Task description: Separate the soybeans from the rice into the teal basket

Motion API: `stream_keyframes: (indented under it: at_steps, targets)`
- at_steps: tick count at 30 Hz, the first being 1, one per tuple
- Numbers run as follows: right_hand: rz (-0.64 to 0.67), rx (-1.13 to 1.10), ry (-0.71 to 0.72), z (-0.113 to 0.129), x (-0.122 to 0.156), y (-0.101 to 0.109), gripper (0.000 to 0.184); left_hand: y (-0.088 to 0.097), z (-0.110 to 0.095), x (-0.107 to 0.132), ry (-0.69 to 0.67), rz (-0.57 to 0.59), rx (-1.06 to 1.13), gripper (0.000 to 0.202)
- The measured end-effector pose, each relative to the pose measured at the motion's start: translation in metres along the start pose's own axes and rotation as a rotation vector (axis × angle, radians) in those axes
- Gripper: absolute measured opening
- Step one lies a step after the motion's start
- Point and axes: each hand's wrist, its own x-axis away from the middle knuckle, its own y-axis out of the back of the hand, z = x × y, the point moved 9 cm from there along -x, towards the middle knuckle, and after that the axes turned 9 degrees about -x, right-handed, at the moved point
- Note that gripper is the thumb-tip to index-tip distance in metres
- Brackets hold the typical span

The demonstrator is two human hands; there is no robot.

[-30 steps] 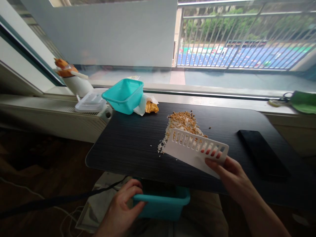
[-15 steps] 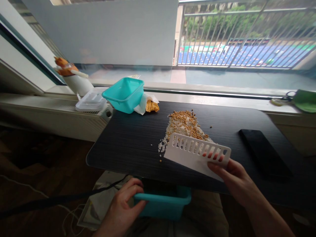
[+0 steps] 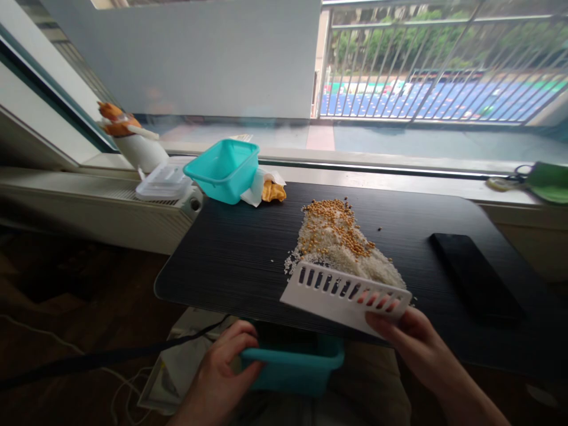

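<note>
A white slotted plastic divider (image 3: 326,299) is pinched at its right end by my right hand (image 3: 412,331), thumb on the near face and fingers behind the slots. It leans at the near side of a heap of white rice (image 3: 377,269), which is topped with yellow soybeans (image 3: 331,213). Below the table's front edge, my left hand (image 3: 231,355) grips the left rim of a teal plastic bin (image 3: 295,370). The bin sits under the edge, its inside dark and partly hidden by the tabletop.
On the black table (image 3: 231,254) lie a black phone (image 3: 474,275), an open teal container (image 3: 226,171) and a yellow wrapped item (image 3: 273,190). A clear lid (image 3: 164,180) rests on the radiator. Scissors and a green object (image 3: 548,180) are on the sill.
My right hand has drawn the divider toward me and slightly left, uncovering more of the rice. The left hand and the teal bin stay where they were.
</note>
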Motion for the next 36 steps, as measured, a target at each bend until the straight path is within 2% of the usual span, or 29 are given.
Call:
stream_keyframes:
  at_steps: [3,5,10,14,22,27,31,36]
  targets:
    - [-0.222,-0.039,0.104,0.014,-0.009,0.029,0.025,-0.005,-0.002,-0.001,0.020,0.028,-0.009,0.008]
    - [-0.266,-0.034,0.138,0.019,-0.017,0.037,0.028,-0.010,-0.004,-0.002,0.029,0.058,-0.014,0.009]
    - [-0.182,0.004,0.155,0.023,-0.035,0.027,0.030,-0.014,-0.010,-0.001,0.028,0.084,-0.044,0.010]
    - [-0.176,0.028,0.131,0.020,-0.042,0.024,0.034,-0.013,-0.011,-0.001,0.016,0.078,-0.052,0.011]
    - [-0.131,-0.061,0.104,0.023,-0.037,0.028,0.026,-0.015,-0.009,-0.003,0.012,0.071,-0.036,0.012]
    - [-0.131,-0.021,0.074,0.014,-0.043,0.025,0.030,-0.013,-0.009,-0.004,0.011,0.070,-0.033,0.012]
    - [-0.077,-0.009,0.033,0.010,-0.047,0.020,0.031,-0.009,-0.009,-0.004,0.016,0.046,-0.038,0.013]
    - [-0.081,0.002,0.027,0.014,-0.040,0.025,0.031,-0.002,-0.011,-0.004,0.029,0.025,-0.018,0.012]
